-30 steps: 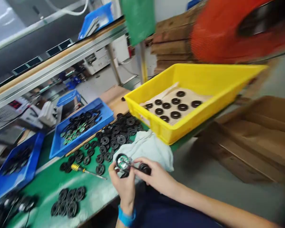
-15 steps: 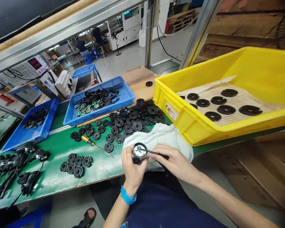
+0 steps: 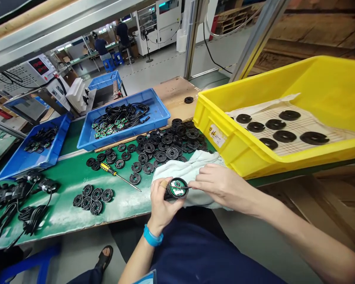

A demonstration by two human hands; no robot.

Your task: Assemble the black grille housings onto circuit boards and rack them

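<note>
My left hand (image 3: pixel 161 203), wearing a blue wristband, is closed around a round black housing (image 3: pixel 169 193). A green circuit board (image 3: pixel 177 187) with white patches shows inside its open face. My right hand (image 3: pixel 215 183) is closed on a thin dark rod-like tool (image 3: pixel 185 187). The tool's tip reaches over the board; the rest is hidden by my fingers, so its exact kind cannot be made out. Below and behind both hands lies a pale cloth (image 3: pixel 177 167) on the green bench (image 3: pixel 60 183).
A yellow bin (image 3: pixel 239 154) holding black discs stands at right. Blue trays (image 3: pixel 90 146) with cables and boards sit behind. Black slotted rings (image 3: pixel 159 152) pile up mid-bench, beside a yellow-black screwdriver (image 3: pixel 108 169). Cabled black units (image 3: pixel 20 193) lie at left.
My right hand has turned, its fingers now more curled, hiding the tool's rear part. The housing has tilted and the board's green shows more plainly. The camera view has shifted slightly.
</note>
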